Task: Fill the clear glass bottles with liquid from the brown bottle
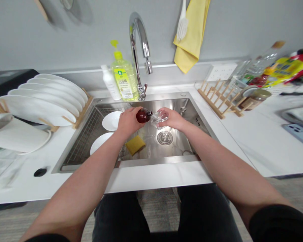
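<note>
My left hand (pixel 127 121) is closed round a dark red bottle (pixel 142 115), tipped on its side with the neck pointing right. My right hand (pixel 172 118) grips a clear glass (pixel 159 118) just at the bottle's mouth. Both hands hover over the steel sink (pixel 151 161), above the drain (pixel 165 137). A yellow sponge (pixel 135 145) lies on the sink floor below my left wrist. Two white plates (pixel 111 120) rest on the wire rack in the sink's left half.
The tap (pixel 138 40) arches over the sink, with a green dish-soap bottle (pixel 123 75) and a white bottle (pixel 110 83) beside it. White plates stand in a wooden rack (pixel 44 101) on the left. A bare wooden rack (pixel 222 99), jars and packets sit on the right counter.
</note>
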`<state>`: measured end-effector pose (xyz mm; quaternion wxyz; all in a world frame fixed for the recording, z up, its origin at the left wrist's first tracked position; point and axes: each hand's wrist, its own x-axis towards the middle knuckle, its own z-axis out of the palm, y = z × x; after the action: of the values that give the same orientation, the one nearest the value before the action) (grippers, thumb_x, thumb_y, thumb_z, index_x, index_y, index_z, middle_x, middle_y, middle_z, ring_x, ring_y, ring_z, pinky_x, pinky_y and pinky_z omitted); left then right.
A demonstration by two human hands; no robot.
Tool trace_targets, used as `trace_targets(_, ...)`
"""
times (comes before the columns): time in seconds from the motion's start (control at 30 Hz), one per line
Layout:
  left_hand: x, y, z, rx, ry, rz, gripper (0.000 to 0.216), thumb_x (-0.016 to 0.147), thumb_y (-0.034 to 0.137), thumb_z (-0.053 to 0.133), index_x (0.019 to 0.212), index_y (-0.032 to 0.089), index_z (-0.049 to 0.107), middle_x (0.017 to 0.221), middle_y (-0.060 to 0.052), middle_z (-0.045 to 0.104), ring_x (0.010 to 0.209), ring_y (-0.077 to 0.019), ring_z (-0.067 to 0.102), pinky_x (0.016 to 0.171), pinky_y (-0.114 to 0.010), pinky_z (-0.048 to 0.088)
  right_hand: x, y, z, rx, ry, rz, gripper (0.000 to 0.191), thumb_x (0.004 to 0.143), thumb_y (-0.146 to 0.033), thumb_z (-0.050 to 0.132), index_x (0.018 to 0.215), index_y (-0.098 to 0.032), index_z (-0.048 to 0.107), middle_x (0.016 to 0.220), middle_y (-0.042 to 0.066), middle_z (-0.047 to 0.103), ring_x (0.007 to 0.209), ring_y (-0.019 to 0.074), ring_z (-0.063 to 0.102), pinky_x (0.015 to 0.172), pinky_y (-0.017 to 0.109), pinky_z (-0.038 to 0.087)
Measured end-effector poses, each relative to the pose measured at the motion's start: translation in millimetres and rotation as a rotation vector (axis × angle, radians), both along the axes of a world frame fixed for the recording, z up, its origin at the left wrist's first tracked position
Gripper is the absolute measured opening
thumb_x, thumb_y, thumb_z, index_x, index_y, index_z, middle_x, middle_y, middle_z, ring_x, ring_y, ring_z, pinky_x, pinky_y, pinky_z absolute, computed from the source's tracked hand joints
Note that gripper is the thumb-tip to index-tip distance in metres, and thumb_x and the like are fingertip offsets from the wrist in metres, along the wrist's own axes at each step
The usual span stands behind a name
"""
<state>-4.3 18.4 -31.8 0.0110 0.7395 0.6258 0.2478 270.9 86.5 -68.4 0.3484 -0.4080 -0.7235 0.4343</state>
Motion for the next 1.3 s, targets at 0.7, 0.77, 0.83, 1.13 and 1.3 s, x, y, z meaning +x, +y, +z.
trace_targets(0.7, 4.1, -6.8, 7.5, -0.005, 0.135, 0.043, 0.075, 0.089, 0.035, 0.088, 0.161, 0.032, 0.068, 0.149, -0.013, 0.076, 0.139, -0.0438, 0.069, 0.117, -0.055, 0.05, -1.6, -7.2, 9.5, 0.01, -0.07, -0.015, 0.071, 0.06, -0.029, 0.109, 0.122, -0.024, 0.075, 0.112, 0.004, 0.079, 0.104, 0.0279, 0.076, 0.102, 0.046, 0.063)
trace_targets(0.77, 3.9, -7.0, 6.5, 0.004, 0.152, 0.048, 0.074, 0.091, 0.036, 0.087, 0.162, 0.034, 0.067, 0.15, -0.012, 0.075, 0.14, -0.0425, 0.068, 0.118, -0.055, 0.05, -1.6, -9.3, 12.2, 0.007, -0.082, -0.019, 0.069, 0.061, -0.028, 0.109, 0.122, -0.024, 0.075, 0.113, 0.005, 0.08, 0.105, 0.0278, 0.077, 0.102, 0.045, 0.063)
trace_targets(0.83, 3.5, -6.7, 5.2, 0.016, 0.164, 0.053, 0.073, 0.092, 0.037, 0.086, 0.162, 0.035, 0.067, 0.151, -0.012, 0.075, 0.141, -0.0417, 0.067, 0.118, -0.055, 0.049, -1.7, -11.1, 14.5, 0.007, -0.097, -0.026, 0.069, 0.062, -0.026, 0.109, 0.122, -0.024, 0.076, 0.114, 0.005, 0.081, 0.106, 0.0279, 0.078, 0.102, 0.045, 0.064)
trace_targets(1.13, 2.3, -4.6, 3.9, 0.021, 0.188, 0.047, 0.076, 0.09, 0.034, 0.086, 0.163, 0.034, 0.066, 0.152, -0.012, 0.074, 0.14, -0.0416, 0.066, 0.119, -0.055, 0.047, -2.7, -12.0, 14.7, 0.026, -0.135, -0.04, 0.068, 0.064, -0.023, 0.108, 0.123, -0.024, 0.076, 0.115, 0.005, 0.082, 0.106, 0.0282, 0.08, 0.103, 0.045, 0.064)
trace_targets(1.3, 2.0, -5.2, 3.2, 0.035, 0.191, 0.04, 0.075, 0.09, 0.034, 0.085, 0.163, 0.033, 0.066, 0.152, -0.012, 0.074, 0.14, -0.042, 0.066, 0.119, -0.056, 0.047, -3.3, -11.4, 14.2, 0.022, -0.139, -0.041, 0.068, 0.063, -0.023, 0.107, 0.123, -0.024, 0.076, 0.113, 0.005, 0.083, 0.105, 0.0278, 0.079, 0.102, 0.045, 0.063)
